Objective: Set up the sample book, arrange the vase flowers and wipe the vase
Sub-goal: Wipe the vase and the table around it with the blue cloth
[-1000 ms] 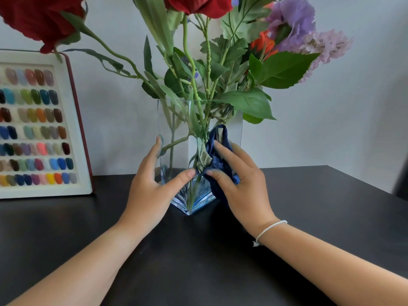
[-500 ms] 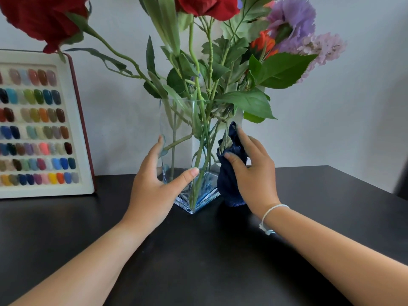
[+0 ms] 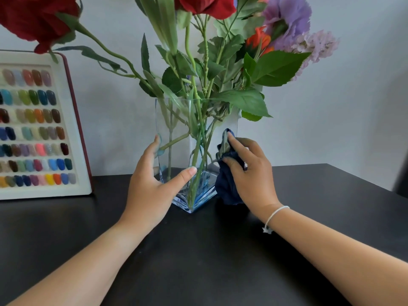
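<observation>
A clear square glass vase [image 3: 176, 120] stands on the black table [image 3: 198, 250], one corner toward me. It holds flowers [image 3: 284, 18]: red, purple, lilac and orange blooms on green stems. My left hand [image 3: 152, 188] grips the vase's left side low down, thumb across the front face. A crumpled dark blue cloth [image 3: 228, 186] is pressed against the vase's right face by my right hand [image 3: 251, 171]. The sample book [image 3: 42, 127] stands open and upright against the wall at left, showing rows of coloured nail tips.
A grey wall rises close behind the vase and book. The table's right edge runs diagonally at far right, with a dark shape [image 3: 400, 175] beyond it. A white bracelet [image 3: 273, 217] circles my right wrist.
My right hand has slid the cloth from the vase's front right face around to its right side and slightly upward. The left hand keeps its hold.
</observation>
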Demonstrator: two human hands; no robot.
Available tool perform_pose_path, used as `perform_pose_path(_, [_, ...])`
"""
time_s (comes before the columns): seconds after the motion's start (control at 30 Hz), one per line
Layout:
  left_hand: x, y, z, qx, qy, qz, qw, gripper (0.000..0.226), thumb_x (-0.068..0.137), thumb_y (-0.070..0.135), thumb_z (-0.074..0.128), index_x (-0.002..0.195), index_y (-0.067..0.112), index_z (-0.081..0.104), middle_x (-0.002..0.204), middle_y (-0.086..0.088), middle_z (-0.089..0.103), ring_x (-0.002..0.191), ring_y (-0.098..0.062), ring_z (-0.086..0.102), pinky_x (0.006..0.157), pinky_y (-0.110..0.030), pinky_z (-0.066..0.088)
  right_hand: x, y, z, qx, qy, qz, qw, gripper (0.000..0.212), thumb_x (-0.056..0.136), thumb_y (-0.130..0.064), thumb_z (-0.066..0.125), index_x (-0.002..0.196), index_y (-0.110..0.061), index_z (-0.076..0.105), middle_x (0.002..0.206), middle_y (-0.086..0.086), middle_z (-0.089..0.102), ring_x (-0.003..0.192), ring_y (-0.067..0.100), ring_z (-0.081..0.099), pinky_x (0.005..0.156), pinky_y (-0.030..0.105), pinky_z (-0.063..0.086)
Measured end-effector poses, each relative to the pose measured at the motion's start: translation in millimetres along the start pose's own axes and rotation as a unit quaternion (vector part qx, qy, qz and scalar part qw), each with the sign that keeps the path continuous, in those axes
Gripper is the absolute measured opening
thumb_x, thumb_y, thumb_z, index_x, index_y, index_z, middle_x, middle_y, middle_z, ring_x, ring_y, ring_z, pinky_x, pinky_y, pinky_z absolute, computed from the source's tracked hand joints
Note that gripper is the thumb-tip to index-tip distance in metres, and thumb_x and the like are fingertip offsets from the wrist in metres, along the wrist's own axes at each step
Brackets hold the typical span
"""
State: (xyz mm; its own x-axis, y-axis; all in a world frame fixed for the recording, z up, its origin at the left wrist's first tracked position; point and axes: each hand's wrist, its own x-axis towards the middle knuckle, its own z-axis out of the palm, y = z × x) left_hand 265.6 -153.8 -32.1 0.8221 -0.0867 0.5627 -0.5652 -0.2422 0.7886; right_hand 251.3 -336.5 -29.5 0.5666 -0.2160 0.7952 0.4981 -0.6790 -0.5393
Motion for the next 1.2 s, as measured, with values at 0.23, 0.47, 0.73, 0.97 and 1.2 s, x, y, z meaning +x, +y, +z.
perform_pose_path(0.23, [0, -1, 1, -0.004, 0.005, 0.0, 1.0, 0.096, 0.049, 0.067, 0.062, 0.135, 0.044, 0.027, 0.137, 0.019, 0.04, 0.125, -0.011, 0.044, 0.103, -0.036, 0.039, 6, 10, -3, 0.034, 0.013, 0.136, 0.99, 0.042, 0.086, -0.016, 0.059, 0.127, -0.021, 0.051, 0.1, -0.009, 0.051, 0.093, 0.008, 0.049, 0.074, 0.001, 0.032])
perform_pose_path(0.47, [-1, 2, 1, -0.006, 0.005, -0.003, 1.0, 0.097, 0.049, 0.066, 0.063, 0.136, 0.043, 0.026, 0.134, 0.02, 0.04, 0.125, -0.011, 0.043, 0.103, -0.037, 0.039, -15, -13, -3, 0.047, -0.021, 0.128, 0.99, 0.041, 0.083, -0.012, 0.062, 0.122, -0.024, 0.055, 0.089, -0.018, 0.052, 0.081, -0.004, 0.051, 0.073, -0.003, 0.034])
perform_pose_path(0.73, [-1, 0, -1, -0.012, 0.001, -0.002, 1.0, 0.095, 0.051, 0.063, 0.065, 0.136, 0.043, 0.028, 0.138, 0.015, 0.043, 0.124, -0.012, 0.046, 0.104, -0.04, 0.039, -22, -37, -8, 0.132, -0.054, 0.165, 0.976, 0.026, 0.081, -0.012, 0.063, 0.09, -0.035, 0.069, 0.085, -0.008, 0.068, 0.083, 0.009, 0.064, 0.079, 0.025, 0.052])
perform_pose_path(0.97, [-1, -1, 1, -0.008, 0.002, 0.004, 1.0, 0.091, 0.058, 0.058, 0.067, 0.137, 0.042, 0.026, 0.139, 0.018, 0.039, 0.125, -0.011, 0.043, 0.102, -0.029, 0.038, 24, 4, -64, -0.099, -0.009, 0.147, 0.984, 0.028, 0.08, -0.009, 0.059, 0.101, -0.025, 0.068, 0.097, 0.0, 0.067, 0.088, 0.016, 0.056, 0.071, 0.014, 0.036])
perform_pose_path(1.2, [1, -1, 1, -0.004, 0.001, 0.006, 1.0, 0.095, 0.054, 0.063, 0.064, 0.138, 0.041, 0.024, 0.142, 0.014, 0.038, 0.126, -0.012, 0.043, 0.104, -0.04, 0.039, 8, 19, -22, -0.148, -0.104, 0.094, 0.979, 0.036, 0.083, -0.009, 0.059, 0.117, -0.022, 0.061, 0.113, 0.004, 0.063, 0.096, 0.015, 0.052, 0.075, 0.012, 0.03])
